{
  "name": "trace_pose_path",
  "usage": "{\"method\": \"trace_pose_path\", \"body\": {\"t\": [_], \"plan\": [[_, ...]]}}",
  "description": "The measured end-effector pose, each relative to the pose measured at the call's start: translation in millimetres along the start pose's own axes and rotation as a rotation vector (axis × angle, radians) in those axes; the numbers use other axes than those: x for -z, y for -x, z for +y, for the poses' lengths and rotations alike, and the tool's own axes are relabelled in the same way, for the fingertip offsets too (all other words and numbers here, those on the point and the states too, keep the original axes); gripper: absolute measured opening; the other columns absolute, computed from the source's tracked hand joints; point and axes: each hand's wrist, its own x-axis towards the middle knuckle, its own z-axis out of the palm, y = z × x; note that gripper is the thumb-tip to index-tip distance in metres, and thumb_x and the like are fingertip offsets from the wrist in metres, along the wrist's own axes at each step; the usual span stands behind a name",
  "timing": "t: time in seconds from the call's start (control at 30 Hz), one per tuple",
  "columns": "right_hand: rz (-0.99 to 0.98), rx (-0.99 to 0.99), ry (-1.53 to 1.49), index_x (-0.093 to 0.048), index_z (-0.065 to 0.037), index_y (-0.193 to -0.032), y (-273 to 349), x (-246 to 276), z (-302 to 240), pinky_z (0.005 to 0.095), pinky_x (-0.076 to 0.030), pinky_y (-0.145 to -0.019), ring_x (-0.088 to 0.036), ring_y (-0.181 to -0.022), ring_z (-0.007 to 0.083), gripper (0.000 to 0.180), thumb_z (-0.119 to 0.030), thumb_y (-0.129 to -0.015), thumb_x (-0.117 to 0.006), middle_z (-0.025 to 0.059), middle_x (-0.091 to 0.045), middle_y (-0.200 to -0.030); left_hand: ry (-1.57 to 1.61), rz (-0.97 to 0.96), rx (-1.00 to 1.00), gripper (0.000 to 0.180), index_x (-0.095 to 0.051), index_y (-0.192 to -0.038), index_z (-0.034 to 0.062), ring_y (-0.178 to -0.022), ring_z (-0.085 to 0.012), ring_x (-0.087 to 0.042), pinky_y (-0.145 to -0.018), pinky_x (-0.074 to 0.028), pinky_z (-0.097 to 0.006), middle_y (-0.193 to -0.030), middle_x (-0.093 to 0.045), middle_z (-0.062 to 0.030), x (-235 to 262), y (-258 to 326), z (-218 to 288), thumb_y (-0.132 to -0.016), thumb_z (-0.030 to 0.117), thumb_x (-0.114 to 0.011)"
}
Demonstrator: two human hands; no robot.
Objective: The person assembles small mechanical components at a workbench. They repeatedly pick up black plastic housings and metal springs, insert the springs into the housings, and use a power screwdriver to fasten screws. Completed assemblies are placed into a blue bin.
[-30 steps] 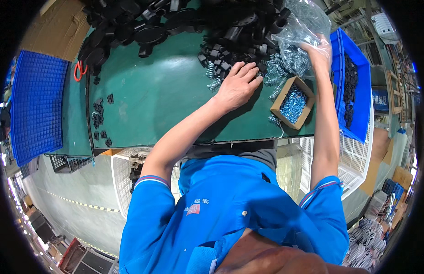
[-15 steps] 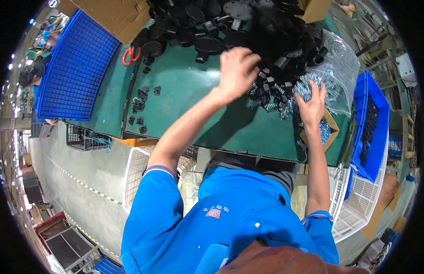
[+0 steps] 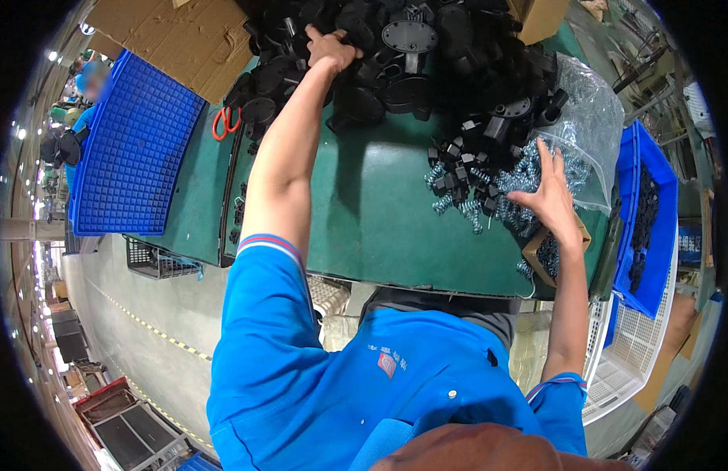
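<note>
My left hand (image 3: pixel 329 47) reaches far across the green table (image 3: pixel 380 220) into a big heap of black plastic housings (image 3: pixel 411 55), fingers closed on one of the black parts. My right hand (image 3: pixel 546 192) rests with fingers spread on a pile of metal coil springs (image 3: pixel 521 184) spilling from a clear plastic bag (image 3: pixel 587 118). Small black plastic clips (image 3: pixel 458 161) lie just left of the springs.
A small cardboard box (image 3: pixel 546 255) of shiny pieces sits under my right wrist. A blue bin (image 3: pixel 653 212) of black parts stands at the right, an empty blue crate (image 3: pixel 132 149) at the left. Red-handled scissors (image 3: pixel 227 122) lie by flat cardboard (image 3: pixel 164 31).
My left hand has stretched farther up into the black heap. My right hand has shifted onto the springs, fingers spread. The view has tilted so the table sits lower.
</note>
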Motion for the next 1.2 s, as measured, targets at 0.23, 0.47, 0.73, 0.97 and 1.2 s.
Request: {"method": "trace_pose_path", "body": {"t": [0.23,0.47,0.73,0.97,1.2], "plan": [[-0.016,0.031,0.138,-0.030,-0.013,-0.149,-13.0,4.4,-0.2,0.0475,-0.043,-0.102,-0.044,-0.129,0.0463,0.103,-0.034,-0.064,-0.084,0.0325,-0.027,-0.150,-0.155,-0.070,-0.342,0.066,-0.066,-0.123,0.0209,-0.127,-0.0307,-0.045,-0.101,-0.037,-0.060,-0.138,-0.051,-0.0026,-21.0,80.9,2.3,-0.061,0.041,-0.076],[-0.007,-0.028,0.095,-0.030,-0.016,-0.150,-5.7,7.9,-3.0,0.0466,-0.042,-0.102,-0.043,-0.130,0.0458,0.100,-0.035,-0.067,-0.082,0.0314,-0.024,-0.152,0.520,-0.145,-0.522,0.039,-0.071,-0.110,0.0071,-0.094,-0.0212,-0.068,-0.086,-0.052,-0.032,-0.104,-0.071,-0.0104,55.0,105.1,-17.8,-0.078,0.030,-0.076],[-0.009,-0.010,0.074,-0.030,-0.023,-0.151,-14.0,-5.6,13.6,0.0448,-0.039,-0.106,-0.039,-0.135,0.0434,0.099,-0.029,-0.067,-0.081,0.0293,-0.030,-0.151,0.386,0.240,0.151,0.060,-0.063,-0.126,0.0110,-0.122,-0.0329,-0.055,-0.100,-0.044,-0.036,-0.130,-0.059,-0.0186,97.3,-31.4,-277.2,-0.079,0.048,-0.070],[-0.001,0.007,0.048,-0.035,-0.021,-0.149,-14.4,-9.4,18.8,0.0449,-0.037,-0.107,-0.038,-0.136,0.0416,0.094,-0.020,-0.067,-0.081,0.0249,-0.036,-0.148,-0.013,0.328,0.202,0.050,-0.065,-0.123,0.0199,-0.125,-0.0351,-0.048,-0.105,-0.040,-0.048,-0.130,-0.055,-0.0159,50.4,-70.1,-278.2,-0.076,0.035,-0.074],[0.041,0.016,0.011,-0.039,-0.020,-0.147,-13.5,-7.9,13.5,0.0420,-0.036,-0.107,-0.039,-0.135,0.0392,0.090,-0.029,-0.068,-0.081,0.0244,-0.038,-0.148,0.052,0.370,0.051,0.027,-0.069,-0.103,0.0095,-0.109,-0.0382,-0.053,-0.093,-0.047,-0.044,-0.109,-0.064,-0.0118,-0.2,2.8,-181.0,-0.079,0.020,-0.062]]}}
